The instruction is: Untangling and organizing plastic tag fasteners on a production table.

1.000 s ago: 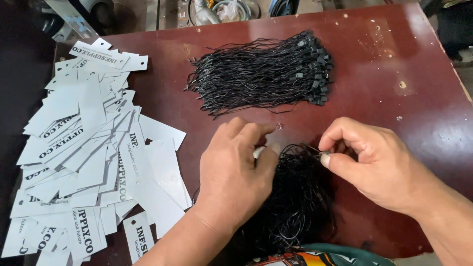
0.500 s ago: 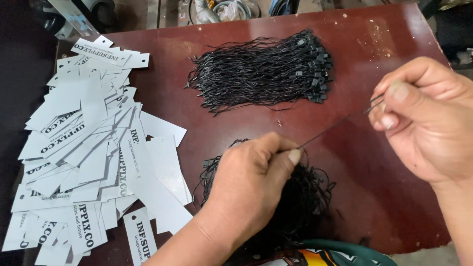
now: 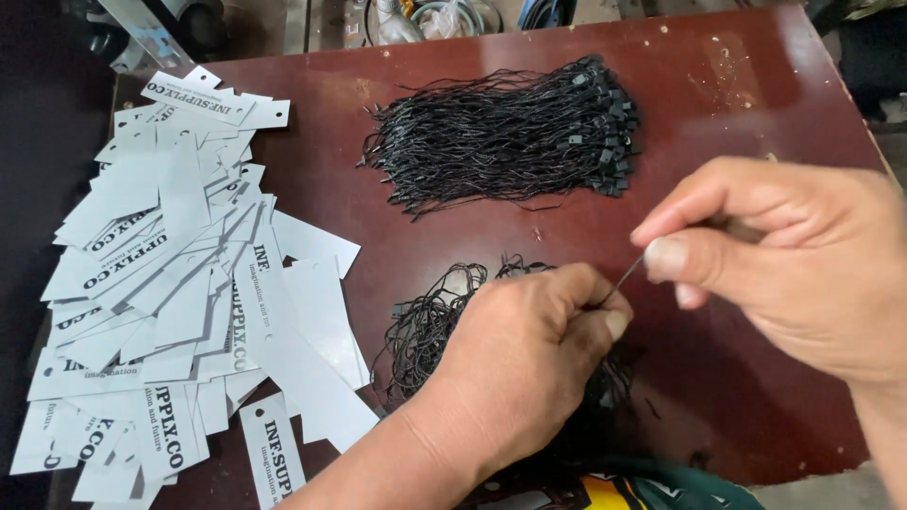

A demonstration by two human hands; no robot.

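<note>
one black cord (image 3: 625,277) is pinched taut between left hand (image 3: 529,354) and right hand (image 3: 794,264), both closed on it, over loose cord pile (image 3: 444,321) near table (image 3: 397,217) front edge; step judged: separating a cord; careful pull needed, tangling likely

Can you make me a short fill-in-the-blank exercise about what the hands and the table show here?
1. The left hand and right hand pinch a thin black ____ between them.
2. The white paper tags lie piled on the ____ side of the table.
3. The tidy string bundle is coloured ____.

Missing words: string; left; black
</note>
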